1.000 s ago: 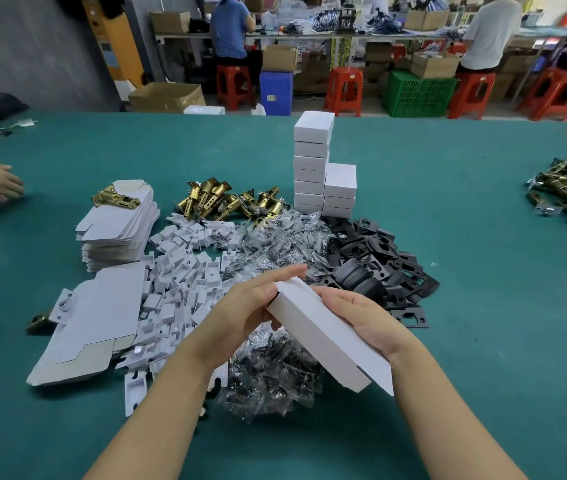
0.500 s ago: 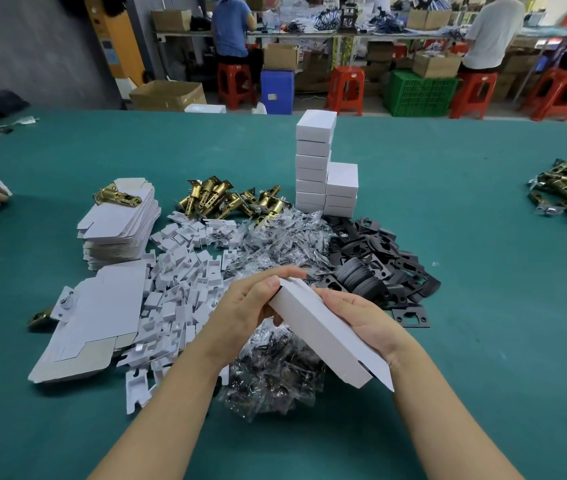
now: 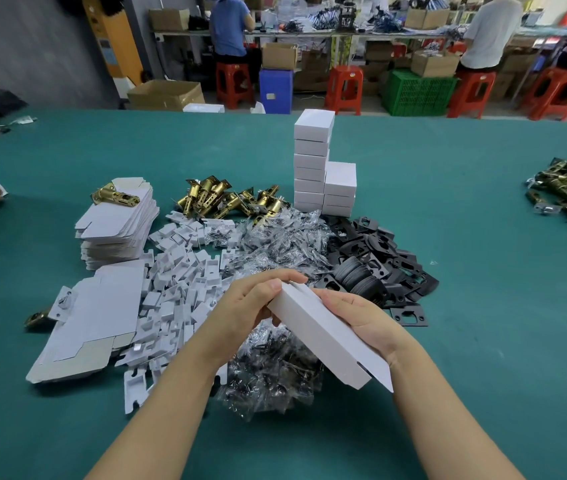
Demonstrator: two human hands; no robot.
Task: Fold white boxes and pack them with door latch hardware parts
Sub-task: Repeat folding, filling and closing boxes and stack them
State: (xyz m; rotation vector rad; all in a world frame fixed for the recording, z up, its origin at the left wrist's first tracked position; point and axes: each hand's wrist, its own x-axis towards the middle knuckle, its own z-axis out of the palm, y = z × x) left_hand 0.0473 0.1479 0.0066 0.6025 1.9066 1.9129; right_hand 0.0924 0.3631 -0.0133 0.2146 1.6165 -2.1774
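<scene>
Both hands hold one long white box (image 3: 327, 336) tilted above the heap of bagged screws (image 3: 275, 379): the left hand (image 3: 251, 306) pinches its far end with curled fingers, and the right hand (image 3: 361, 320) cradles its right side, fingers wrapped under. Beyond the heap stand stacked finished boxes (image 3: 323, 168), with brass latches (image 3: 230, 199) to their left, black plates (image 3: 379, 258) before them, and flat box blanks (image 3: 116, 220) further left.

You sat in what looked like a small assembly workshop: a green felt-covered worktable (image 3: 448, 209), red plastic stools (image 3: 344, 84), brown cardboard cartons (image 3: 166, 95), and seated workers (image 3: 230, 27) at a cluttered far bench (image 3: 361, 33).
</scene>
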